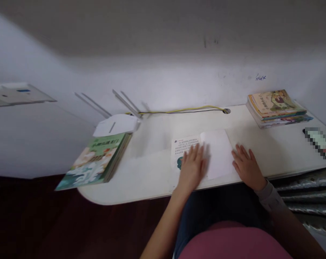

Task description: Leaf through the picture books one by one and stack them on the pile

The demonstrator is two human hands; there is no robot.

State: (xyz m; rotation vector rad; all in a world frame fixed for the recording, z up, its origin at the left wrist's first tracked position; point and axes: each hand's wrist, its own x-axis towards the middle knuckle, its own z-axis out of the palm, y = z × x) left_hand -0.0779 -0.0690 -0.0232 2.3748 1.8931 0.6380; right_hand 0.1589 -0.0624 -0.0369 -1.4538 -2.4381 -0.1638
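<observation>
Where the white table [149,172] nears its front edge, I log an open booklet [218,156] lying flat, its spread longest from side to side, its fold running from the front edge toward the wall [179,82], top of the print wallward. Left hand [191,166]: back up over the printed left page, fingers extended wallward, slightly parted, pinching nothing; how hard it presses, I cannot tell. Right hand [246,167]: fingers spread, angled wallward and left, just beside the white right page; whether any fingertip touches the paper, I cannot tell. Writing: rows of small dark print above a teal picture [179,163], too fine for me to read. Titles on the green-covered stack [95,158] and the far-right stack [276,108] blur out; blue scrawl [260,77] on the wall, illegible.
</observation>
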